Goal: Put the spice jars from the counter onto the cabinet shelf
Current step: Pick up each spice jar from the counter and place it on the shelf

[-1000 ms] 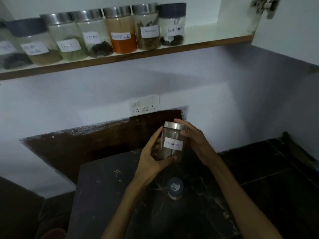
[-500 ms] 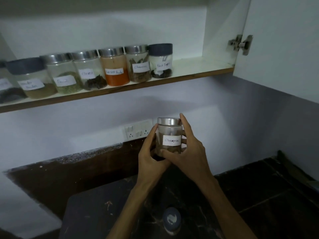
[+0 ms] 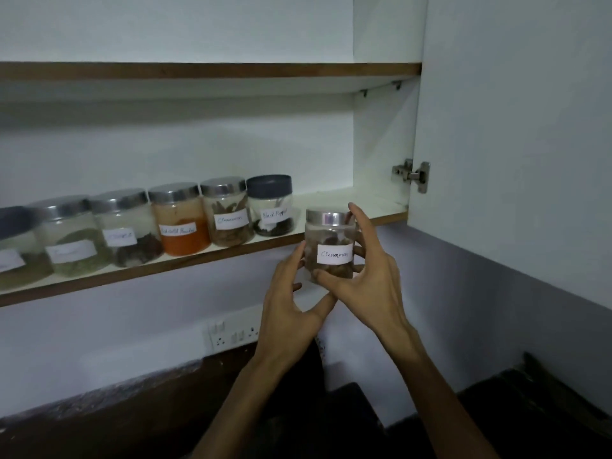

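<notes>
Glass, steel-lidded, the cinnamon jar (image 3: 329,245) is grasped at frame centre by both the left hand (image 3: 291,293) and right hand (image 3: 367,276). White shelf (image 3: 344,200) is seen behind.

a home kitchen: labelled spice jars (image 3: 178,220) line a white wall cabinet shelf (image 3: 347,200), with a switch-and-socket plate (image 3: 231,332) above a dark stone tabletop (image 3: 530,409).

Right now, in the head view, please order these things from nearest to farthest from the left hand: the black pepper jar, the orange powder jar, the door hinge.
Measured from the left hand:
1. Black pepper jar, on the shelf just above and slightly left.
2. Orange powder jar, further left along the same shelf.
3. Door hinge, up at the right, on the cabinet side.
</notes>
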